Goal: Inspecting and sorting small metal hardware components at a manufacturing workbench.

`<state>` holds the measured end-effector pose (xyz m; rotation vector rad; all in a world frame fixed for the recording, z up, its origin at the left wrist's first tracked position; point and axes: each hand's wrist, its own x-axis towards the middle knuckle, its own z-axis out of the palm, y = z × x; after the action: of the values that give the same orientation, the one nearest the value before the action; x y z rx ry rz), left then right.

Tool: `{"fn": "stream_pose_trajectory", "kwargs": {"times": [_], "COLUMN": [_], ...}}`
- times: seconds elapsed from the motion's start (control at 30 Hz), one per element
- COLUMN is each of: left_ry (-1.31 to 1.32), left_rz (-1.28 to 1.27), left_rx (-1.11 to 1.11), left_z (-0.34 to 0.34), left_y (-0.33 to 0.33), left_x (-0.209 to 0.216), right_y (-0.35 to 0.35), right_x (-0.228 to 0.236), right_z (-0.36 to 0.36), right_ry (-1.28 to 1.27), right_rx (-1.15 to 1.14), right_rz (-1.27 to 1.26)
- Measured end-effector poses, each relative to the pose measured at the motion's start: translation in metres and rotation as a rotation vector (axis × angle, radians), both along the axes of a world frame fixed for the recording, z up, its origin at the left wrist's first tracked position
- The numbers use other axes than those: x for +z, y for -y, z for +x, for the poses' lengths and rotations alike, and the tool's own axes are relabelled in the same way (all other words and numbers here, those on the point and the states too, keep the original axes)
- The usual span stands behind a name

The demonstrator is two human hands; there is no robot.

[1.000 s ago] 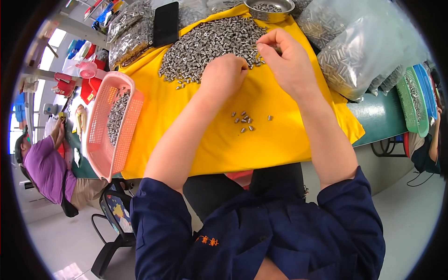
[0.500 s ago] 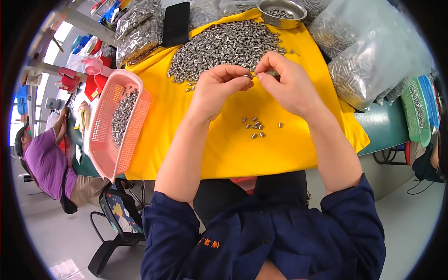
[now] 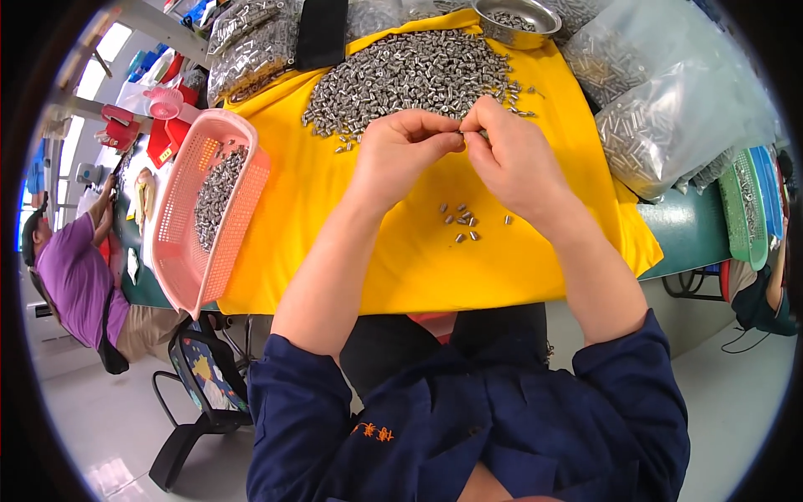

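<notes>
Over the yellow cloth (image 3: pixel 326 268), just in front of a heap of small metal cylinders (image 3: pixel 410 75), my two hands meet fingertip to fingertip. My left hand (image 3: pixel 406 155) is closed in a pinch on a small metal cylinder, of which only a sliver shows. Thumb and forefinger of my right hand (image 3: pixel 510 159) are pressed together at the same spot; what they hold is too small and covered to make out. Below the hands, several loose metal cylinders (image 3: pixel 462 220) lie scattered on the cloth.
At left stands a pink basket (image 3: pixel 186 259) partly filled with metal pieces. A steel bowl (image 3: pixel 519 35), a black phone (image 3: pixel 322 33) and bags of parts (image 3: pixel 640 134) line the far side. A green basket (image 3: pixel 743 209) is at right. A person in purple (image 3: pixel 79 276) sits at left.
My fingertips have drawn closer together, and the metal cylinder that showed in my left fingers is now mostly covered. The whole view has shifted slightly.
</notes>
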<state>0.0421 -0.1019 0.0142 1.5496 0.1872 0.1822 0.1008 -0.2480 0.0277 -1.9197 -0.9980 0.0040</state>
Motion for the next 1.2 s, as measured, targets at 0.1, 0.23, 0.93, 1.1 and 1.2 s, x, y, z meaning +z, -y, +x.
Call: {"fn": "stream_pose_trajectory", "kwargs": {"times": [0.1, 0.23, 0.93, 1.1, 1.2], "left_ry": [0.022, -0.038, 0.041, 0.045, 0.055], "left_rz": [0.082, 0.293, -0.614, -0.473, -0.336], "left_rx": [0.013, 0.114, -0.18, -0.12, -0.063], "left_z": [0.002, 0.004, -0.002, -0.001, -0.002], "left_y": [-0.002, -0.016, -0.008, -0.005, 0.001], "left_x": [-0.008, -0.013, -0.008, -0.007, -0.003], "right_y": [-0.001, 0.0, 0.001, 0.003, 0.003], "right_x": [-0.004, 0.0, 0.005, 0.008, 0.006], "right_z": [0.002, 0.006, 0.004, 0.0, -0.001], "right_ry": [-0.091, -0.072, -0.299, -0.059, -0.009], "right_rx": [-0.003, -0.056, 0.052, 0.025, 0.008], "right_rz": [-0.034, 0.028, 0.175, 0.038, 0.053]}}
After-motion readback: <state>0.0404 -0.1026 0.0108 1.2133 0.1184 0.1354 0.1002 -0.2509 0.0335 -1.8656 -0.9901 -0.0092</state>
